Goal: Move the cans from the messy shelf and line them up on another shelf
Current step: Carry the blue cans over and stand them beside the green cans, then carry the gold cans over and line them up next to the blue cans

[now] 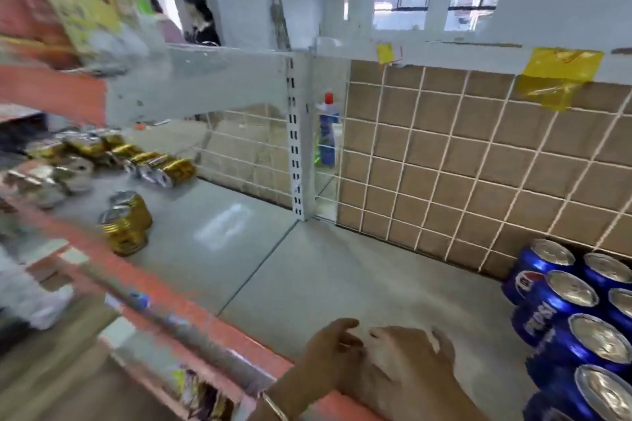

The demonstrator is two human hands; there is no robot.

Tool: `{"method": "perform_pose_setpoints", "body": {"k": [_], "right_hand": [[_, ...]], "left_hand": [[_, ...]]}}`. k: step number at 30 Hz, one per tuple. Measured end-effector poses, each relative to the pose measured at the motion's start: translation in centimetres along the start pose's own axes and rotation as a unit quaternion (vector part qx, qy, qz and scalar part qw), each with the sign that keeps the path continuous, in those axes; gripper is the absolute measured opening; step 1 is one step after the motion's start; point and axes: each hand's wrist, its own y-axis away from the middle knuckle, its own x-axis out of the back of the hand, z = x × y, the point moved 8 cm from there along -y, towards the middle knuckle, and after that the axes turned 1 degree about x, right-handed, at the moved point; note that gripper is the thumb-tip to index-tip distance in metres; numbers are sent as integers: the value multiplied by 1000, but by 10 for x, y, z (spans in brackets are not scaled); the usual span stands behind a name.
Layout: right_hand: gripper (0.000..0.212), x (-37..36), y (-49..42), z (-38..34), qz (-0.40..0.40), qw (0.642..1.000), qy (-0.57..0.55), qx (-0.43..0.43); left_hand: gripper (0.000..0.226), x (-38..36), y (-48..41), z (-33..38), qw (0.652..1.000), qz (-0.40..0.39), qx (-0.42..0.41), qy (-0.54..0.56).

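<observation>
Blue cans point(543, 314) stand lined up on the shelf point(307, 277); your left hand point(330, 349) and right hand point(410, 364) are empty, fingers loose.

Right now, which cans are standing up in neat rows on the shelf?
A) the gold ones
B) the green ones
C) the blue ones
C: the blue cans stand upright in rows at the right end of the shelf, while the gold cans at the left are jumbled, several lying on their sides.
</observation>
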Motion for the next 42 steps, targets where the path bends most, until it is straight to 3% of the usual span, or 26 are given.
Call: {"method": "perform_pose_setpoints", "body": {"k": [2,5,11,14,17,19,27,33,38,42], "right_hand": [[45,-10,-5,-30,-35,999,5,19],[50,-19,-10,-76,-47,996,41,66],[44,-24,-9,-181,-17,986,51,159],[45,-39,-11,-239,-25,982,46,184],[46,-51,-15,-293,-30,976,43,210],[44,-55,-23,-324,-22,976,48,209],[42,-55,-61,-411,7,986,40,162],[55,-30,-99,-439,80,991,-39,102],[70,-13,-153,-465,113,978,-151,85],[86,-10,-190,-488,138,974,-169,65]], "left_hand": [[37,44,18,-6,996,81,-7,-29],[35,91,44,-5,990,130,-33,-53],[41,181,106,-21,982,151,-29,-108],[38,230,139,-38,980,122,-18,-157],[53,284,170,-60,978,124,15,-165],[57,322,185,-74,976,122,40,-175],[19,438,188,-76,973,186,14,-133],[37,478,153,-68,967,215,-30,-134],[36,513,113,-73,963,235,-38,-129],[39,554,87,-68,958,260,-43,-113]]}}
